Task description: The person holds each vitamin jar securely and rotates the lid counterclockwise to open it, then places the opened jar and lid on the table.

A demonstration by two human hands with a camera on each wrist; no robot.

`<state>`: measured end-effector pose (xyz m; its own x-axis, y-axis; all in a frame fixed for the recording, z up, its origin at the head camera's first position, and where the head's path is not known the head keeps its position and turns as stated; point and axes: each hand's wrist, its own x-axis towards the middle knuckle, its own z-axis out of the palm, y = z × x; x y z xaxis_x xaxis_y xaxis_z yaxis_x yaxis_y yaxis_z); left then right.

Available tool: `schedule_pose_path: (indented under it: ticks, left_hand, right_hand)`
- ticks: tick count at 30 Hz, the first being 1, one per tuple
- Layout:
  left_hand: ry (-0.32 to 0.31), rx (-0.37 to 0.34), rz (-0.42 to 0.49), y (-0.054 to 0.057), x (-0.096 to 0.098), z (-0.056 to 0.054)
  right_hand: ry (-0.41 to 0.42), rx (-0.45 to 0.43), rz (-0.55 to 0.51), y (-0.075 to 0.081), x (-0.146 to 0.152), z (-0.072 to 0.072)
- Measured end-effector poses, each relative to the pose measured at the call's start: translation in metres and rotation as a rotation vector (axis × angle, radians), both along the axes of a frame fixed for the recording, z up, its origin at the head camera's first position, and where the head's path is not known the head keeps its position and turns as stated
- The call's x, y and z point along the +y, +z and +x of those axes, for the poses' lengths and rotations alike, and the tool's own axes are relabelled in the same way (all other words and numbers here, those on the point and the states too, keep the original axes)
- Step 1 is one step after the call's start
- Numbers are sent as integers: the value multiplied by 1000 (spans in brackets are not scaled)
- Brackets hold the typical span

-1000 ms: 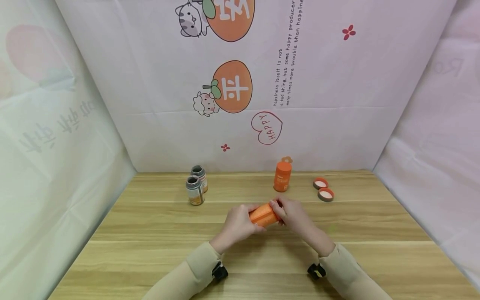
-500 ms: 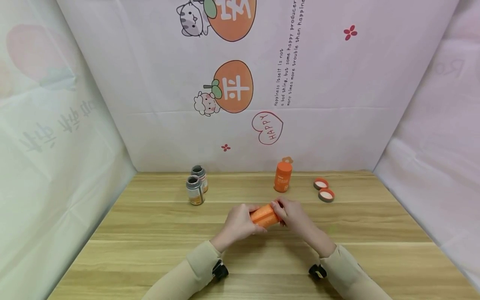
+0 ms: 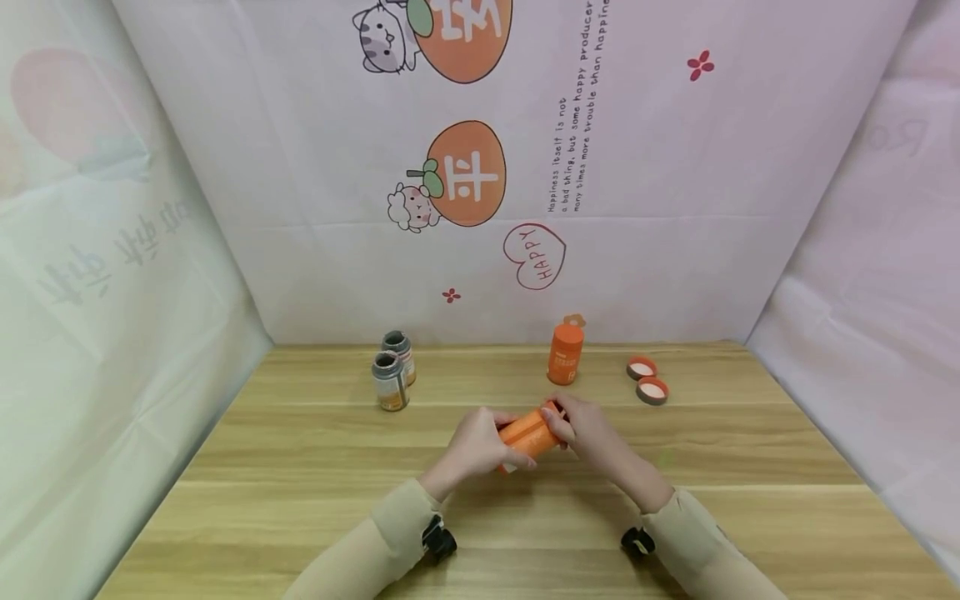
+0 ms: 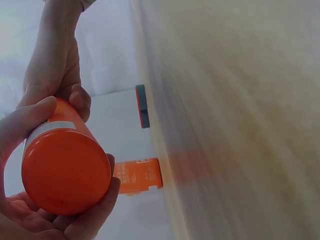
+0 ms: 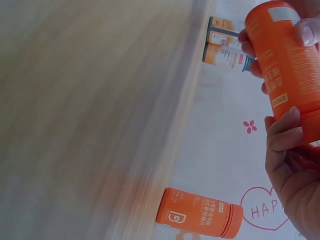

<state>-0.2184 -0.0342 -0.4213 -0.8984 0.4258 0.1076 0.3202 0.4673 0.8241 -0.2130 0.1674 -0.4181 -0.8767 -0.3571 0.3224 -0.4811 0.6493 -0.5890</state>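
Observation:
An orange bottle (image 3: 527, 433) is held tilted above the middle of the table between both hands. My left hand (image 3: 476, 446) grips its body near the base; in the left wrist view the round orange base (image 4: 66, 172) faces the camera. My right hand (image 3: 585, 425) has its fingers and thumb curled around the cap end. In the right wrist view the bottle's label (image 5: 285, 65) shows white print, and the right fingers (image 5: 285, 135) wrap the cap. Behind the hands a second orange bottle (image 3: 565, 357) stands upright with its cap on.
Two open grey-necked bottles (image 3: 391, 383) stand at the back left, one behind the other. Two caps (image 3: 652, 390) lie inner side up at the back right. A white printed cloth (image 3: 337, 275) rises behind the wooden table (image 3: 300, 467), with more cloth at both sides.
The bottle has turned slightly in the hands, and its lower end now shows below the left hand. The right thumb has shifted on the cap end. Other bottles and caps stay put.

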Motion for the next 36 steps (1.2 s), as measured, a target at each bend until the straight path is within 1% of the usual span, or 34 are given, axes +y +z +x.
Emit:
schedule_pose_path:
  ticks: [2,4,9,12,15,21,25,27,32,34,36]
  left_hand:
    - [-4,7,-9,1,0,0]
    - [-7,-4,-3,2,0,-1]
    - [-15,-50,24,4,-2,0]
    - [-17,-54,29,5,-2,0]
    - [-12,-48,26,6,-3,1]
    - [23,-12,6,8,-2,3]
    - [38,35,-17,8,0,4]
    - [43,64,-32,8,1,5]
    - [61,140,-77,6,3,7]
    - [69,173,-97,6,4,8]
    - [78,206,-113,7,4,9]
  right_hand:
    - [4,-6,-8,1,0,0]
    - [11,3,-10,1,1,0]
    - [22,51,-12,0,1,0]
    - [30,86,-21,0,2,1]
    - [33,88,-41,0,2,1]
    - [-5,-18,-141,4,2,3]
    - [-52,-85,-173,7,1,4]
    - [-84,-162,-203,9,1,5]
    - [-120,-395,-295,13,2,6]
    - [-120,-455,-312,14,4,6]
    - [-120,-493,-315,15,6,6]
